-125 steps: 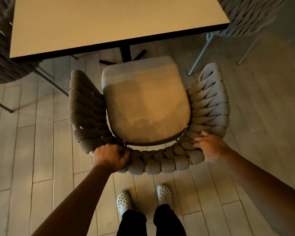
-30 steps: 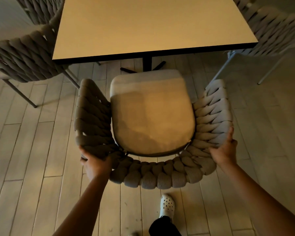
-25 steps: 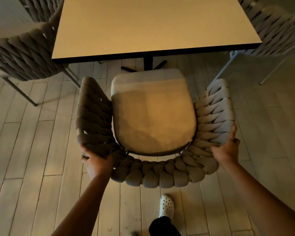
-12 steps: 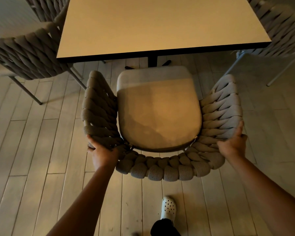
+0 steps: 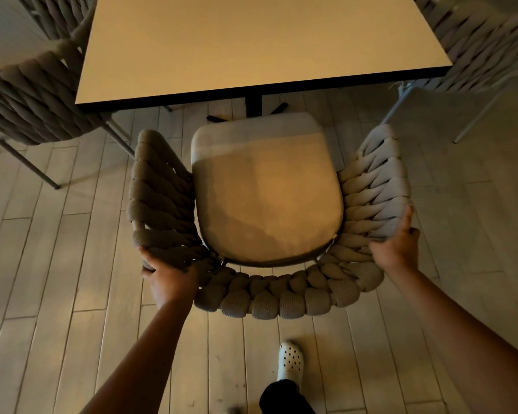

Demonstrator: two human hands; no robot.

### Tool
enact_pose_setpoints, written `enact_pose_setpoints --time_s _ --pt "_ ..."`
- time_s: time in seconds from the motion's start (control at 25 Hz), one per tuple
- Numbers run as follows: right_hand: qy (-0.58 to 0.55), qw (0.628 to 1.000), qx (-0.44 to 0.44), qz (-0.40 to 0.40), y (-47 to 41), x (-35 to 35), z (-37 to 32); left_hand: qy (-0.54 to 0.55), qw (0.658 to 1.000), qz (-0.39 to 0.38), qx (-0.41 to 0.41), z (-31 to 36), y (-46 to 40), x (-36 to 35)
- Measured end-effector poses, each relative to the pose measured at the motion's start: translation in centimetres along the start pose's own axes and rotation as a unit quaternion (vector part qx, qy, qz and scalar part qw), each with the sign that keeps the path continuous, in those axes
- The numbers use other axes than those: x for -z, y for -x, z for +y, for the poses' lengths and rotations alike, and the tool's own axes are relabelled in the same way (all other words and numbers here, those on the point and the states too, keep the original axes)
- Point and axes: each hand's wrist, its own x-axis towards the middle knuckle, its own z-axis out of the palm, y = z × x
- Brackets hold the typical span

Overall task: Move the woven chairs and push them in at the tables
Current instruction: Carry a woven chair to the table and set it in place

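Observation:
A woven chair [image 5: 281, 297] with a thick braided back and a tan seat cushion [image 5: 263, 192] stands in front of me, facing a square pale-topped table [image 5: 251, 40]. The cushion's front edge lies just short of the table's near edge. My left hand [image 5: 169, 276] grips the back's left corner. My right hand [image 5: 396, 248] grips the right corner, thumb up along the woven side.
Another woven chair [image 5: 27, 100] sits at the table's left side and a third [image 5: 485, 46] at its right, both on thin metal legs. The table's dark pedestal base [image 5: 253, 106] shows beyond the seat. My white clog [image 5: 290, 361] rests on the plank floor behind the chair.
My hands have shifted from the top of the back to its two corners. The chair has edged toward the table, and one foot has stepped back out of sight.

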Motion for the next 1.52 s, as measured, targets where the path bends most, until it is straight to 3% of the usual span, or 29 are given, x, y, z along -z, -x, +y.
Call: enact_pose_setpoints --time_s 0.52,0.72,0.8,0.92,1.0,1.08,1.16,1.24,1.28,1.52 --pt "0.016 1.000 -0.011 0.005 0.7 0.1 -0.5 -0.017 0.999 0.035 0.003 0.1 -0.1 -0.3" --pt "0.051 0.997 -0.017 -0.054 1.4 1.3 -0.8 -0.043 0.999 -0.008 -0.002 0.4 0.3 0.4" --pt "0.039 0.994 -0.034 -0.093 3.0 1.9 -0.9 -0.104 0.994 -0.043 -0.011 0.5 0.4 0.9" --pt "0.058 0.990 -0.061 -0.110 6.8 2.6 -1.2 -0.368 0.921 -0.083 -0.100 1.1 1.5 1.5" --pt "0.111 0.988 -0.042 -0.101 8.9 3.4 -1.7 -0.452 0.871 -0.134 -0.137 2.7 2.4 1.7" --pt "0.151 0.980 -0.011 -0.127 10.3 4.1 -2.3 -0.437 0.844 -0.246 -0.189 5.4 3.4 1.3" --pt "0.139 0.978 -0.002 -0.153 10.8 5.0 -3.4 -0.411 0.786 -0.385 -0.253 8.8 5.3 0.3" --pt "0.109 0.980 0.004 -0.166 10.6 6.4 -4.7 -0.440 0.717 -0.439 -0.316 12.6 7.4 -1.1" --pt "0.098 0.981 0.008 -0.165 10.3 7.3 -5.1 -0.446 0.700 -0.442 -0.340 14.4 8.6 -1.8" --pt "0.057 0.990 0.009 -0.128 3.1 14.3 -4.2 -0.360 0.711 -0.442 -0.412 24.0 14.4 -6.6"
